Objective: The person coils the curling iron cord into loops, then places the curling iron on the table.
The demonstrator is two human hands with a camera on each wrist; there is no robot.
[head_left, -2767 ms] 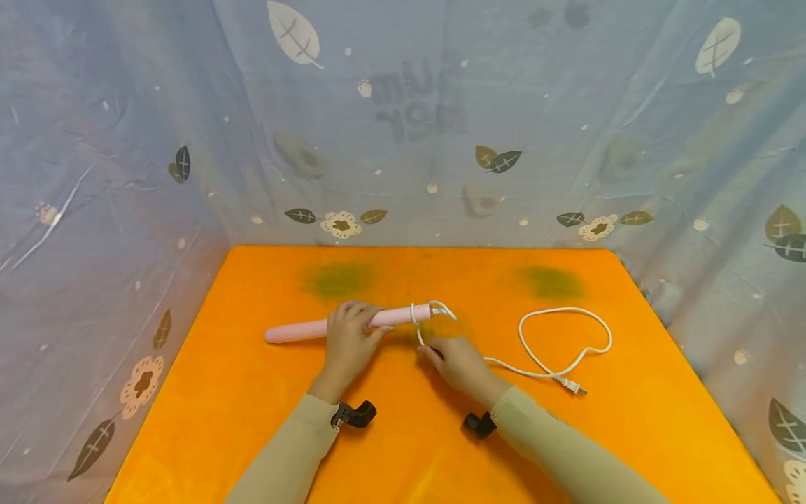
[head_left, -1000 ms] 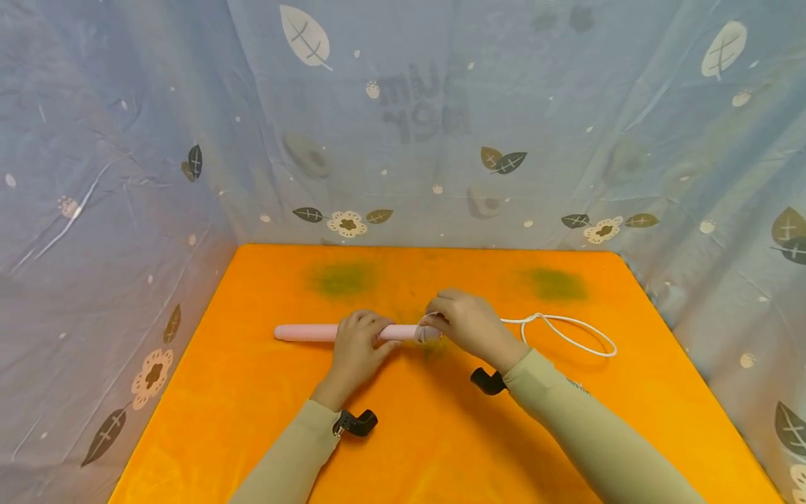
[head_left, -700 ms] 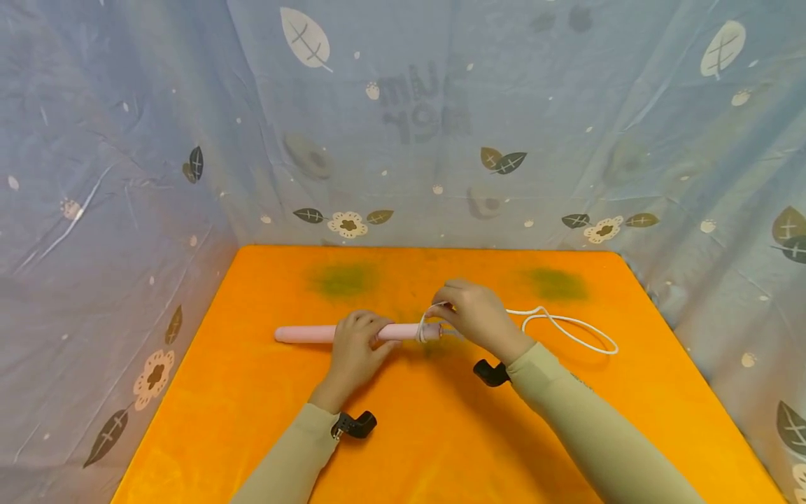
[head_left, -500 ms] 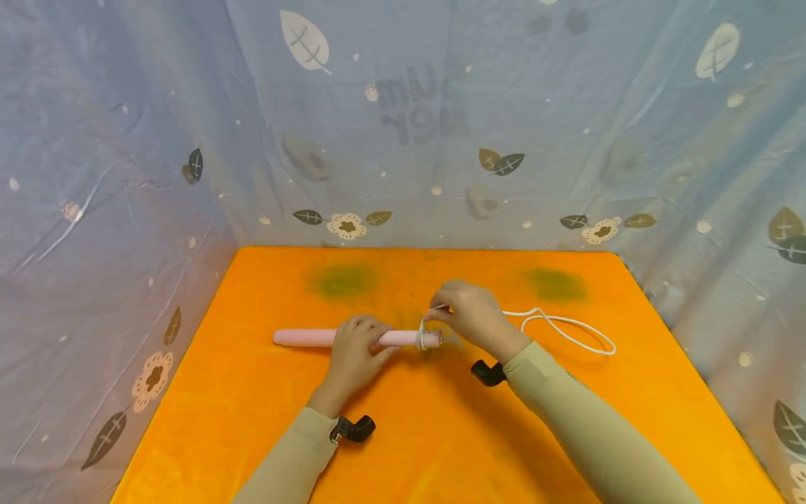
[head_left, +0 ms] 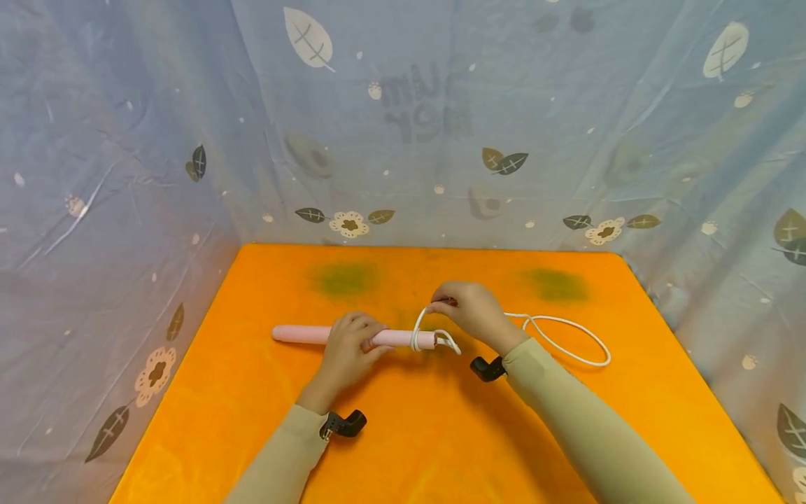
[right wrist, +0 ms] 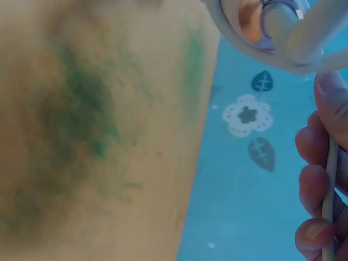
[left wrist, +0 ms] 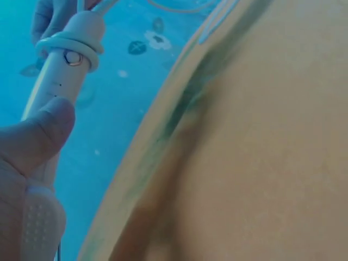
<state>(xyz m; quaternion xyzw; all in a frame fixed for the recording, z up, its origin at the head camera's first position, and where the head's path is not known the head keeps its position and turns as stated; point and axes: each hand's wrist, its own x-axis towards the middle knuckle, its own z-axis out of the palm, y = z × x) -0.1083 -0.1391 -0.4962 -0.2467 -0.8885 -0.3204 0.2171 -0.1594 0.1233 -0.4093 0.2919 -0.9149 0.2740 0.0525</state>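
A slim pink curling iron (head_left: 303,334) lies across the middle of the table in the head view. My left hand (head_left: 348,350) grips its handle, thumb on the near side; the left wrist view shows that thumb (left wrist: 43,130) below a round button (left wrist: 73,57). A white power cord (head_left: 569,322) leaves the handle's right end, bends back and is wound around the handle near that end. Just above and right of there, my right hand (head_left: 474,313) pinches the cord. In the right wrist view the cord (right wrist: 329,196) runs along the curled fingers (right wrist: 314,185).
Slack cord forms a loop on the right of the orange table (head_left: 403,448). A patterned blue-grey curtain (head_left: 428,140) encloses the back and sides. Each wrist carries a black camera mount, such as the left one (head_left: 346,423). The plug is out of sight.
My right hand has gone from the near side of the handle to above its right end, drawing the cord round it. The slack loop shifted and the plug dropped from view. My left hand keeps its grip.
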